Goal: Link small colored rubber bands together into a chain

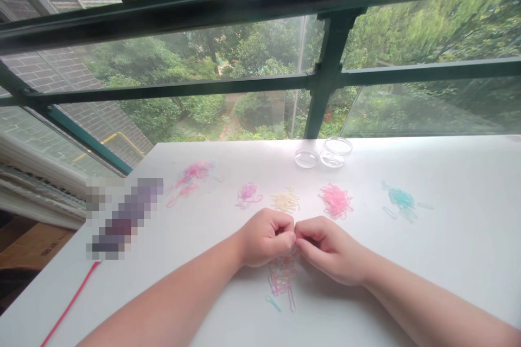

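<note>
My left hand (266,237) and my right hand (328,249) meet knuckle to knuckle over a white table (456,238), both with fingers curled in a pinch. What the fingertips hold is too small to make out. Just under them lies a mixed heap of thin rubber bands (281,281). Beyond the hands lie sorted heaps: a purple heap (247,194), a yellow heap (285,201), a pink heap (336,200) and a teal heap (401,198). A looser pink and mixed heap (190,178) lies at the far left.
A clear round plastic tub (336,151) and its lid (305,159) stand at the table's far edge by the window. A pink cord (71,302) runs over the table's left corner near a blurred patch. Cardboard boxes sit below at left.
</note>
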Motion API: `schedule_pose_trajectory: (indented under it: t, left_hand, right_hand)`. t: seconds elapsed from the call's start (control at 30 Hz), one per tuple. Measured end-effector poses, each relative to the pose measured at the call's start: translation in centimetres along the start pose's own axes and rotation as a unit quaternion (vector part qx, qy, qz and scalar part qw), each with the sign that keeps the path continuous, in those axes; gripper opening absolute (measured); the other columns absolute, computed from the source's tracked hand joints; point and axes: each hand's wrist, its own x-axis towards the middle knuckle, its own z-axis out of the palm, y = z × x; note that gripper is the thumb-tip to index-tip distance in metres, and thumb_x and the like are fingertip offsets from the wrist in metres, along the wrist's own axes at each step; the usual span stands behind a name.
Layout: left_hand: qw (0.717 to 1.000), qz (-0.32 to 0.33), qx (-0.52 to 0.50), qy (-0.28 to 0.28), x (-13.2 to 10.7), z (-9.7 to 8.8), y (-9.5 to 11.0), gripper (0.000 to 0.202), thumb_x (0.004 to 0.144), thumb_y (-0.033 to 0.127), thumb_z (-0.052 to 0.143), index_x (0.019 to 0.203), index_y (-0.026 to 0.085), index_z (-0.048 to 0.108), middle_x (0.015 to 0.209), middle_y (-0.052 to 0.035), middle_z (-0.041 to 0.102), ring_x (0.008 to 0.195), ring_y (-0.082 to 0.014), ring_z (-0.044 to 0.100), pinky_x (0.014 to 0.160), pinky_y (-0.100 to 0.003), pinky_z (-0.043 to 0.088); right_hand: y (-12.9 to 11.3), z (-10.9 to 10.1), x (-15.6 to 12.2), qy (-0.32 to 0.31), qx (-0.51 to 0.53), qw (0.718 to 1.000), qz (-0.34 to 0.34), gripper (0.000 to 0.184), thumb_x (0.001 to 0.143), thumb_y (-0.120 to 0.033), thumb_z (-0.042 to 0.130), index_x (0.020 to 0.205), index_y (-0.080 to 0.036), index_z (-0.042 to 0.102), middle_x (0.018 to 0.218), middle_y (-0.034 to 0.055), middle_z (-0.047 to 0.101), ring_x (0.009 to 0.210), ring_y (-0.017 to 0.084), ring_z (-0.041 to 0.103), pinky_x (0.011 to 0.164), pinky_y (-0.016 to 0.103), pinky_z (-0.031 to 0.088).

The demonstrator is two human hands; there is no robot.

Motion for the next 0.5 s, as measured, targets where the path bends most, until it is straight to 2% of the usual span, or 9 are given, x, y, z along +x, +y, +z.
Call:
schedule_pose_trajectory:
  t: [0.5]
  left_hand:
    - [1.0,-0.011,-0.014,0.003,0.0,0.01,-0.18,0.026,0.074,0.029,0.05,0.057,0.013,0.039,0.054,0.0041,0.038,0.054,-0.0022,0.033,0.053,-0.017,0.027]
  right_hand:
    - [-0.09,0.04,0.0,0.009,0.002,1.0,-0.005,0.025,0.085,-0.023,0.042,0.063,-0.012,0.037,0.058,-0.0028,0.034,0.057,0.002,0.029,0.052,0.015,0.026]
